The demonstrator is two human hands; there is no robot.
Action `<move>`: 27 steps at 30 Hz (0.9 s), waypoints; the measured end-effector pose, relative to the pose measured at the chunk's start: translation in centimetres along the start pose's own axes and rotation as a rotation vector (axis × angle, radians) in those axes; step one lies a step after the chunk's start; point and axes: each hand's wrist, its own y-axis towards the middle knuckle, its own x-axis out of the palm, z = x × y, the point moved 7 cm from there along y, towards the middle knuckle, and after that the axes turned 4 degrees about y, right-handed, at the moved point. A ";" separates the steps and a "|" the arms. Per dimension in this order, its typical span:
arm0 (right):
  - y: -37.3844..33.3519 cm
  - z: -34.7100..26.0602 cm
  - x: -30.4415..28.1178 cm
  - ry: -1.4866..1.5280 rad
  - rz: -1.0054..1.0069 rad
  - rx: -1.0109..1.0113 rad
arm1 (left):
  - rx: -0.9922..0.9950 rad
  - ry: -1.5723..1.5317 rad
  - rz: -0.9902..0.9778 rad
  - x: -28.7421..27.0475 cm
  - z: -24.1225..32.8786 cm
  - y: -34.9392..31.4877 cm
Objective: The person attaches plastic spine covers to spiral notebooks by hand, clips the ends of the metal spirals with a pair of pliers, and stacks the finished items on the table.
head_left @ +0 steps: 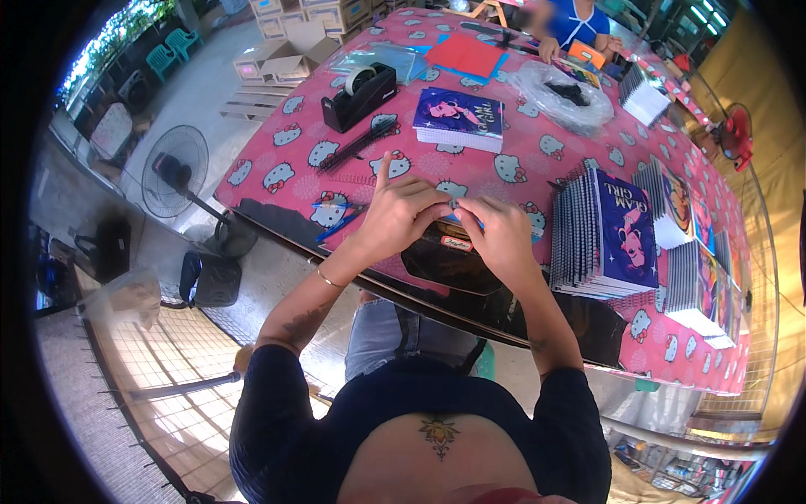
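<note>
My left hand and my right hand meet at the near edge of the table, fingertips pinched together. Between them is a small greyish bit, too small to name. The left index finger points up and away. Just under the fingers stands a dark box-like object with a small red-edged label, and a sliver of blue shows at its top, mostly hidden by my hands. Beyond the hands lies a stack of purple-covered spiral notebooks. A taller stack of the same spiral notebooks is close to my right hand.
A black tape dispenser and dark binding strips lie left of the notebooks. Blue pens rest near my left wrist. Farther off are red sheets, a plastic bag and a person. More notebooks line the right.
</note>
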 end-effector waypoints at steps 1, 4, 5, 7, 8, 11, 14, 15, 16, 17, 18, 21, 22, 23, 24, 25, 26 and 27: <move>-0.1 0.1 0.1 0.003 0.006 -0.006 | 0.001 -0.001 0.005 0.0 0.1 0.0; -0.2 0.1 -0.3 0.034 0.005 -0.004 | 0.000 -0.013 0.003 0.1 0.2 0.2; 0.0 -0.1 -0.4 0.051 0.004 -0.004 | 0.007 0.009 0.010 -0.2 0.3 0.2; 0.1 -1.0 -1.7 -0.003 0.038 -0.019 | 0.022 0.050 0.024 -0.8 0.6 0.3; 0.0 -1.4 -2.2 -0.031 0.053 -0.023 | 0.053 0.066 0.004 -0.6 0.5 0.2; -0.7 0.0 -1.2 -0.111 -0.095 0.035 | 0.137 0.147 -0.037 0.2 0.1 0.2; -0.9 1.4 -0.7 -0.054 -0.146 0.108 | 0.138 0.280 -0.040 1.7 1.1 0.3; -0.8 1.5 -0.6 -0.048 -0.139 0.104 | 0.086 0.318 -0.045 3.0 2.1 -0.5; -0.9 1.7 -0.7 -0.049 -0.133 0.102 | 0.038 0.349 -0.047 4.3 2.9 -1.7; -0.7 1.9 -1.1 -0.055 -0.122 0.096 | 0.042 0.330 -0.093 6.0 3.5 -4.0; -0.6 1.4 -1.6 -0.065 -0.115 0.084 | 0.042 0.322 -0.137 7.6 3.5 -6.9; -0.7 0.5 -3.1 -0.098 -0.110 0.098 | 0.032 0.384 -0.077 6.7 2.9 -4.4; -0.9 1.0 -2.8 -0.089 -0.135 0.138 | 0.004 0.430 -0.068 5.4 2.8 -1.4; -1.2 1.6 -2.4 -0.073 -0.162 0.178 | -0.028 0.478 -0.062 4.5 2.9 0.4; -1.3 2.0 -2.4 -0.017 -0.118 0.167 | -0.010 0.375 -0.080 5.6 3.2 -1.1; -1.4 2.3 -2.1 -0.025 -0.147 0.166 | -0.028 0.361 -0.121 6.3 3.6 -2.3; -1.3 2.3 -1.8 -0.032 -0.172 0.160 | -0.044 0.353 -0.158 6.3 4.3 -2.9; -1.1 2.3 -1.6 -0.039 -0.196 0.154 | -0.061 0.345 -0.195 6.2 4.4 -2.8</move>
